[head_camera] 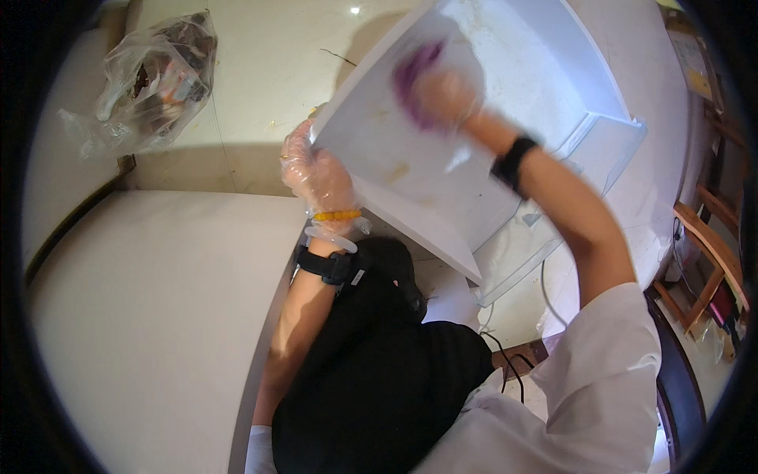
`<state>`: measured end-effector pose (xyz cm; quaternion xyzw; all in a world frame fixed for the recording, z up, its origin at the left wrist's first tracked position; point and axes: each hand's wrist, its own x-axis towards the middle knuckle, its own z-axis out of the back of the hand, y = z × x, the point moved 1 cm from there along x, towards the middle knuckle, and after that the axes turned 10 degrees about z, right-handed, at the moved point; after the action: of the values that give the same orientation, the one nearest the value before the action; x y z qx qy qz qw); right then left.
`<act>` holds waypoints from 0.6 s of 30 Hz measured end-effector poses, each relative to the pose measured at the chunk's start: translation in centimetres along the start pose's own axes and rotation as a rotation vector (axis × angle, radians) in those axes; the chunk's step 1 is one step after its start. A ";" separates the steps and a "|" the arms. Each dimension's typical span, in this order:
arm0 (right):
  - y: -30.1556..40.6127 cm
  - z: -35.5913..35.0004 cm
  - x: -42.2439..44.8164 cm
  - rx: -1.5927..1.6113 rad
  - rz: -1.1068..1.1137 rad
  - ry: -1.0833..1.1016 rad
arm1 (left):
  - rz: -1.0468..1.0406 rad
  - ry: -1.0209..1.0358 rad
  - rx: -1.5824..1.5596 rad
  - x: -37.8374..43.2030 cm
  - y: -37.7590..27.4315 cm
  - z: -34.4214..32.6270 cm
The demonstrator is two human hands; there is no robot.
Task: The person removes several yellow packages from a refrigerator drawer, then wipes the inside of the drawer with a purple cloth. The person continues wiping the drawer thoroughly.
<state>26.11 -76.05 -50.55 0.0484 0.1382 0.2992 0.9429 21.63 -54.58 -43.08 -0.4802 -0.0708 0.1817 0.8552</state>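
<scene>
A white drawer-like bin (379,136) with a clear plastic panel (610,148) along one side stands tilted before me. Yellowish-brown smears mark its inner surface. My left hand (320,175), in a clear disposable glove, grips the bin's near-left corner. Inside the bin, my right hand (450,98) presses a purple cloth (414,89) to the inner wall. Motion blurs both that hand and the cloth, and the fingers are partly hidden. A yellow beaded bracelet (336,215) circles my left wrist.
A large white panel (166,308) fills the lower left. On the tiled floor lies a clear plastic bag (160,83) with mixed waste inside. Black cables (515,367) run by my knee. A wooden chair-like frame (710,255) stands at the right.
</scene>
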 end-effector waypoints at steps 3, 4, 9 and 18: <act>4.6 -1.8 -1.3 0.140 0.046 0.194 | -0.003 -0.011 0.020 0.1 0.0 0.0; 4.7 0.7 -1.2 0.166 0.053 0.256 | 0.024 0.005 0.009 0.1 -0.1 0.0; -2.1 3.9 0.6 0.226 -0.097 0.082 | 0.039 0.051 0.011 -0.1 -0.2 0.5; -0.4 5.3 0.9 0.260 -0.148 0.278 | 0.134 0.105 -0.164 0.0 0.5 0.2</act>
<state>28.58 -75.84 -45.72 0.1177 0.3075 0.2127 0.9200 21.42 -54.16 -43.43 -0.5613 -0.0080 0.2066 0.8014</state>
